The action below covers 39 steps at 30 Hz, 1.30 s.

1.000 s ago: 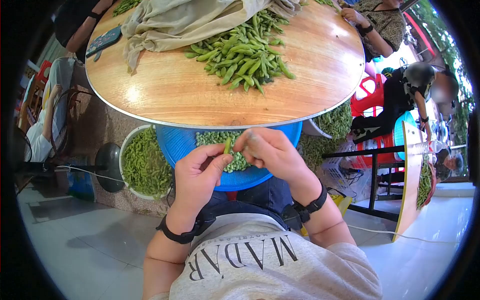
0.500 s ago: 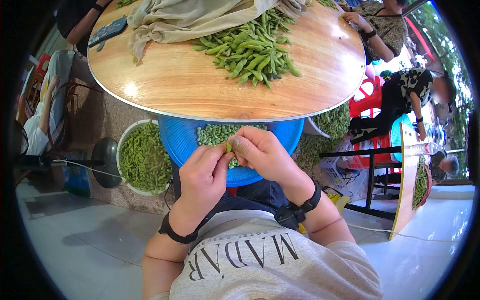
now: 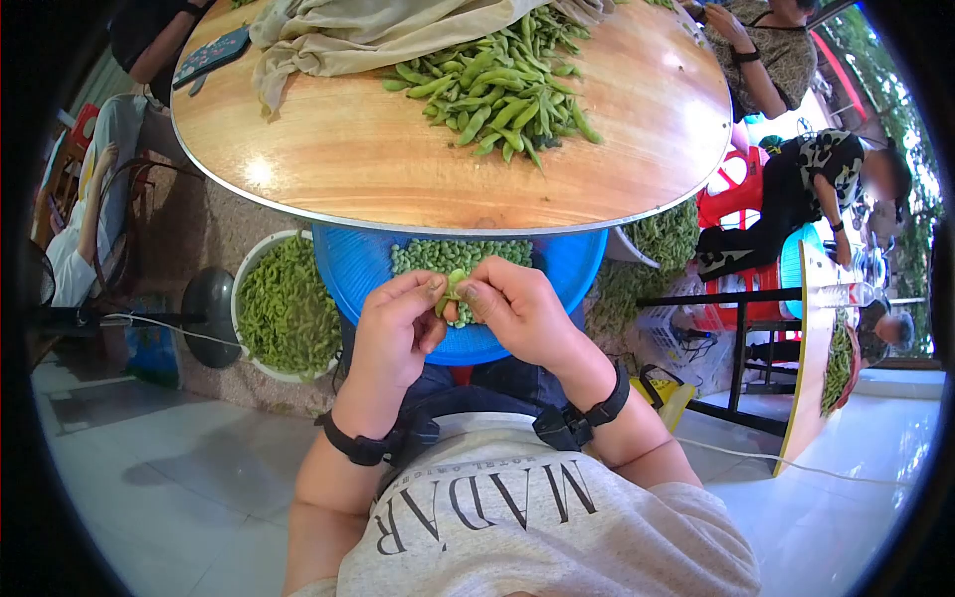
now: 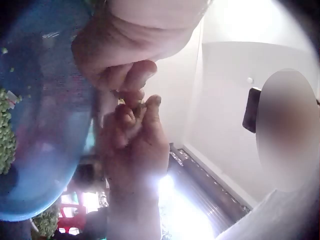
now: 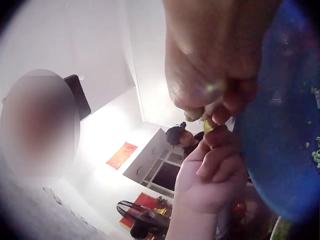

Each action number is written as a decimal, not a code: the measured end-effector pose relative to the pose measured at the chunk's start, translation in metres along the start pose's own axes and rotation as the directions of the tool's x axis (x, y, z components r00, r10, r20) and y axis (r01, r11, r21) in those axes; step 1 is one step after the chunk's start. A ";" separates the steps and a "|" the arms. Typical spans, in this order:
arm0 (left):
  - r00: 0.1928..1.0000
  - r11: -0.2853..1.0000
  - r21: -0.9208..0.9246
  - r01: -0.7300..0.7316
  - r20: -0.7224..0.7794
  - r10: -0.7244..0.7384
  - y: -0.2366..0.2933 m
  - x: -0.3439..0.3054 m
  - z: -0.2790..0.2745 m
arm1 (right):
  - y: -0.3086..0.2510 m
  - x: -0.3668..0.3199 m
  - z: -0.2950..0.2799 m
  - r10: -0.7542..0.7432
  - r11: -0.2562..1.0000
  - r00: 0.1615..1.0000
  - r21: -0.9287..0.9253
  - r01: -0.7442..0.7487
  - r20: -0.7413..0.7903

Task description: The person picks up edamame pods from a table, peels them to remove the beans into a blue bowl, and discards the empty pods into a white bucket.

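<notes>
In the head view, both hands meet above a blue basin [image 3: 343, 289] that holds a layer of shelled green soybeans [image 3: 418, 256]. A soybean pod [image 3: 456, 282] is between their fingertips, and its yellow-green side also shows in the right wrist view as a pod piece [image 5: 208, 126]. My left hand [image 3: 391, 323] pinches the pod from the left with thumb and fingers. From the right, my right hand [image 3: 532, 316] grips it, thumb across its near side. Fingers partly hide the pod.
A wooden table [image 3: 328, 149] overhangs the basin's far side, bearing a heap of soybean pods [image 3: 507, 99] and a beige cloth [image 3: 343, 45]. A white tub [image 3: 239, 328] of pods stands on the left. Other people sit around; a tilted board [image 3: 808, 368] stands at right.
The hands came together on the pod half a second ago; now the left fingertips have drawn slightly up and left, and more of the pod shows between the hands.
</notes>
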State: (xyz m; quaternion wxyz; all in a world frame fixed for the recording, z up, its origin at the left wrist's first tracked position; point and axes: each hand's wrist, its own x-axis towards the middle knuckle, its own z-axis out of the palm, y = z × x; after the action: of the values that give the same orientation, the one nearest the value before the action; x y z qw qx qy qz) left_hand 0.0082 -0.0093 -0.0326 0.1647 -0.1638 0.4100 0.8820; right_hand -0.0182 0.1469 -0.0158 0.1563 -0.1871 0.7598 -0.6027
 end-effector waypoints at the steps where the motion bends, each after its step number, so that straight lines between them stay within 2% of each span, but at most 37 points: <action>1: 0.998 0.998 -0.041 0.053 0.043 -0.051 -0.002 0.002 -0.003 | 0.006 -0.002 -0.002 -0.004 1.000 1.000 0.010 0.004 0.023; 4: 0.996 0.997 -0.007 0.079 0.032 -0.079 -0.009 0.003 -0.006 | 0.015 -0.004 -0.009 0.054 0.995 0.995 0.084 -0.060 0.078; 5: 0.999 0.997 0.056 0.044 0.002 -0.044 -0.013 0.005 -0.007 | 0.017 -0.004 -0.012 0.084 0.989 0.992 0.116 -0.095 0.097; 7: 0.998 0.983 0.185 -0.020 -0.052 0.030 -0.019 0.006 -0.006 | 0.022 -0.003 -0.015 0.144 0.989 0.989 0.008 -0.145 0.045; 8: 0.991 0.949 0.307 -0.073 -0.081 0.102 -0.020 0.006 -0.004 | 0.023 -0.002 -0.017 0.169 0.985 0.986 -0.047 -0.168 0.016; 10: 0.961 0.830 0.535 -0.160 -0.108 0.255 -0.024 0.005 0.000 | 0.022 0.000 -0.013 -0.053 0.987 0.993 -0.160 0.036 -0.107; 11: 0.963 0.816 0.560 -0.143 -0.111 0.245 -0.024 0.004 0.001 | 0.022 0.002 -0.011 -0.171 0.965 0.972 -0.226 0.132 -0.161; 13: 0.966 0.781 0.607 -0.146 -0.084 0.246 -0.021 0.004 0.006 | 0.023 0.007 -0.012 -0.083 0.978 0.996 -0.195 0.079 -0.015; 14: 0.968 0.788 0.595 -0.157 -0.065 0.242 -0.020 0.004 0.004 | 0.030 0.007 -0.012 -0.009 0.994 1.000 -0.109 0.010 0.003; 17: 0.989 0.840 0.541 -0.042 -0.095 0.111 -0.016 0.002 0.003 | 0.039 0.008 -0.020 -0.069 0.993 0.992 -0.089 0.079 0.110; 18: 0.991 0.854 0.520 -0.014 -0.106 0.081 -0.017 0.002 0.001 | 0.036 0.007 -0.024 0.053 0.992 0.983 -0.122 -0.032 0.176; 19: 0.992 0.852 0.520 -0.058 -0.063 0.106 -0.018 0.003 0.002 | 0.040 0.006 -0.022 0.033 0.996 0.989 -0.092 -0.020 0.141; 21: 0.990 0.842 0.527 -0.117 -0.003 0.140 -0.017 0.003 0.000 | 0.039 0.006 -0.017 0.088 0.995 0.996 -0.055 -0.087 0.017; 24: 0.996 0.838 0.541 -0.071 -0.013 0.093 -0.013 0.003 0.001 | 0.040 0.008 -0.010 -0.208 0.920 0.968 -0.365 0.144 -0.143; 27: 0.999 0.893 0.450 -0.028 -0.019 0.041 -0.016 0.005 -0.007 | 0.045 0.008 -0.010 -0.205 0.939 0.976 -0.296 0.174 -0.076; 29: 1.000 0.944 0.331 -0.004 -0.018 0.011 -0.019 0.007 -0.012 | 0.049 0.007 -0.010 -0.107 0.977 0.994 -0.185 0.104 -0.005; 33: 0.999 0.992 0.118 0.038 0.021 -0.041 -0.023 0.010 -0.017 | 0.044 0.011 -0.018 0.182 0.973 0.972 0.114 -0.199 0.146; 34: 0.999 0.992 0.115 0.044 0.009 -0.045 -0.023 0.010 -0.018 | 0.041 0.012 -0.020 0.249 0.943 0.951 0.179 -0.281 0.186; 36: 0.999 0.992 0.111 0.052 -0.015 -0.051 -0.022 0.014 -0.019 | 0.043 0.016 -0.021 0.308 0.892 0.938 0.293 -0.343 0.160; 37: 0.998 0.984 0.179 -0.001 -0.063 0.013 -0.022 0.014 -0.020 | 0.047 0.018 -0.021 0.341 0.860 0.928 0.349 -0.373 0.151; 38: 0.991 0.967 0.249 -0.048 -0.106 0.077 -0.023 0.015 -0.023 | 0.063 0.019 -0.020 0.330 0.863 0.938 0.370 -0.345 0.107; 39: 0.979 0.944 0.319 -0.087 -0.147 0.140 -0.024 0.016 -0.025 | 0.072 0.023 -0.020 0.150 0.984 0.988 0.101 -0.146 -0.041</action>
State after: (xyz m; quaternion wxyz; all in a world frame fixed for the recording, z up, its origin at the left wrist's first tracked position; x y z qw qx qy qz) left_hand 0.0082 -0.0110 -0.0707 0.1024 -0.1853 0.5649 0.7975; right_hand -0.0549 0.1680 -0.0816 0.1910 -0.1075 0.7449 -0.6302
